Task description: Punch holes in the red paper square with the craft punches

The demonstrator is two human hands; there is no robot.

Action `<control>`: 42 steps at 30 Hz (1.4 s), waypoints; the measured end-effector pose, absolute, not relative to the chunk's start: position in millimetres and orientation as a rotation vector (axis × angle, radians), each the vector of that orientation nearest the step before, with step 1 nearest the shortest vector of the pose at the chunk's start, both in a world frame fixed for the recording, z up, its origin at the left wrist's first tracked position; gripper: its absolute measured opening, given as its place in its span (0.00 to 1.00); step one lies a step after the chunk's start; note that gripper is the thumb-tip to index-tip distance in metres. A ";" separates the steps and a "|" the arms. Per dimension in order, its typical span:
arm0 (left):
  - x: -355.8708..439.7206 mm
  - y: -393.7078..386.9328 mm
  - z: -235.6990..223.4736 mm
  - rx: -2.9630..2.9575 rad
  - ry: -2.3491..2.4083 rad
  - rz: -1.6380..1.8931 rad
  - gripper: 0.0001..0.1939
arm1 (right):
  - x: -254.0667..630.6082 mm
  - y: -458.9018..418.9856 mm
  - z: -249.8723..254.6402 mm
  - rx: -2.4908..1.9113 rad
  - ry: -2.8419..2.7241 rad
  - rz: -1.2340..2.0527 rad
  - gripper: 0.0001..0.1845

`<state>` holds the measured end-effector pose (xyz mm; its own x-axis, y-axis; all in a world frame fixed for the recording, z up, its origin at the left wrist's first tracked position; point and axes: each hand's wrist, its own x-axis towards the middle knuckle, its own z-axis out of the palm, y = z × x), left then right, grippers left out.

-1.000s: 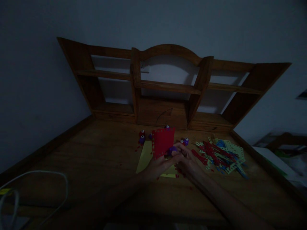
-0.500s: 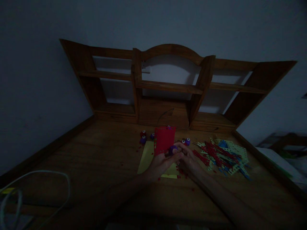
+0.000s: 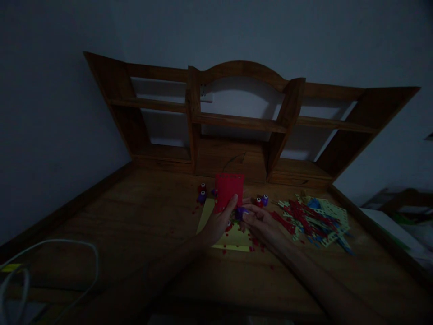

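The scene is very dim. My left hand (image 3: 218,222) pinches the lower edge of a red perforated sheet (image 3: 229,190) and holds it upright above a yellow sheet (image 3: 233,238) that lies on the wooden desk (image 3: 142,225). Beside it, my right hand (image 3: 260,222) is closed on a small purple punch (image 3: 241,212) at the sheet's lower right corner. Tiny red paper bits lie scattered around both hands.
Several small red and purple punches (image 3: 202,192) stand behind the red sheet, with more punches (image 3: 261,200) to its right. A heap of punched paper strips (image 3: 313,216) lies at right. A wooden shelf unit (image 3: 240,122) lines the back. A white cable (image 3: 50,253) loops at the left.
The left hand has lifted the red sheet higher and away from me, and its thumb now lies on the sheet's face. The right hand stays on the purple punch.
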<state>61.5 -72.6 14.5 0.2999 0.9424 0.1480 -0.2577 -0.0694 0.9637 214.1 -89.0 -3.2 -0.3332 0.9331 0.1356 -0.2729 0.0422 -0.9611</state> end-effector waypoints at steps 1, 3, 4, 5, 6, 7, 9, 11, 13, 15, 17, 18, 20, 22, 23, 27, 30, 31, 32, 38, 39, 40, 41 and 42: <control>61.4 -71.8 14.2 1.235 0.731 1.149 0.27 | 214.4 -88.7 -4.1 -0.752 -1.310 1.509 0.14; 61.0 -69.9 14.5 1.218 0.685 1.147 0.29 | 215.0 -88.5 -5.6 -0.747 -1.326 1.522 0.14; 60.8 -68.6 15.0 1.202 0.658 1.151 0.30 | 215.3 -88.5 -6.1 -0.740 -1.325 1.532 0.14; 60.5 -66.9 15.6 1.180 0.632 1.148 0.31 | 215.7 -88.7 -6.5 -0.731 -1.315 1.545 0.15; 60.2 -65.1 16.0 1.151 0.610 1.142 0.31 | 216.0 -88.9 -6.6 -0.723 -1.298 1.556 0.15; 59.9 -63.0 16.3 1.121 0.594 1.133 0.32 | 216.4 -88.9 -6.5 -0.720 -1.270 1.567 0.14; 58.7 -59.2 16.0 1.081 0.571 1.111 0.32 | 217.6 -88.4 -5.8 -0.723 -1.195 1.592 0.11; 57.0 -56.3 14.8 1.080 0.559 1.105 0.32 | 219.3 -86.4 -4.8 -0.728 -1.113 1.620 0.10; 55.4 -54.9 13.4 1.094 0.565 1.099 0.31 | 221.9 -83.2 -3.6 -0.732 -1.035 1.662 0.14; 54.6 -54.5 12.6 1.098 0.576 1.097 0.31 | 225.2 -79.6 -2.0 -0.715 -0.955 1.732 0.18; 55.0 -54.5 12.6 1.101 0.566 1.105 0.31 | 228.9 -76.6 0.0 -0.672 -0.881 1.805 0.20; 55.5 -54.5 12.8 1.103 0.559 1.116 0.31 | 230.6 -75.5 0.9 -0.644 -0.850 1.830 0.20; 56.4 -54.4 13.2 1.112 0.559 1.138 0.31 | 234.0 -74.0 2.5 -0.602 -0.799 1.852 0.19; 56.4 -54.3 13.0 1.130 0.598 1.167 0.30 | 237.0 -73.0 3.0 -0.581 -0.757 1.869 0.19; 56.0 -54.2 12.6 1.148 0.637 1.187 0.29 | 238.4 -72.6 2.9 -0.575 -0.739 1.882 0.19; 52.4 -53.6 9.4 1.255 0.823 1.283 0.25 | 241.7 -71.4 2.0 -0.573 -0.700 1.909 0.18; 50.3 -51.6 6.2 1.313 0.893 1.331 0.22 | 241.6 -71.8 3.1 -0.626 -0.722 1.881 0.18; 49.9 -50.4 5.0 1.329 0.912 1.348 0.21 | 241.2 -72.2 3.8 -0.654 -0.738 1.860 0.19; 49.4 -48.9 3.8 1.348 0.934 1.365 0.20 | 240.9 -72.5 4.5 -0.684 -0.758 1.838 0.20; 47.6 -38.4 -4.2 1.362 1.005 1.390 0.18 | 242.0 -72.0 3.8 -0.802 -0.856 1.742 0.19; 47.6 -37.1 -5.7 1.321 0.995 1.389 0.17 | 242.3 -71.5 3.3 -0.808 -0.855 1.741 0.19; 47.7 -36.0 -6.9 1.280 0.976 1.390 0.16 | 242.5 -71.2 2.9 -0.811 -0.851 1.743 0.19; 47.9 -35.1 -8.0 1.247 0.946 1.387 0.16 | 242.4 -70.9 2.8 -0.813 -0.842 1.743 0.18; 48.0 -34.4 -8.8 1.218 0.907 1.380 0.16 | 242.2 -70.8 2.9 -0.811 -0.829 1.739 0.18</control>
<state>48.0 -34.4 -8.8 0.0525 0.9799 0.1923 -0.2120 -0.1772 0.9611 242.2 -70.8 2.9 -0.2710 0.9526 -0.1382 -0.4922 -0.2605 -0.8306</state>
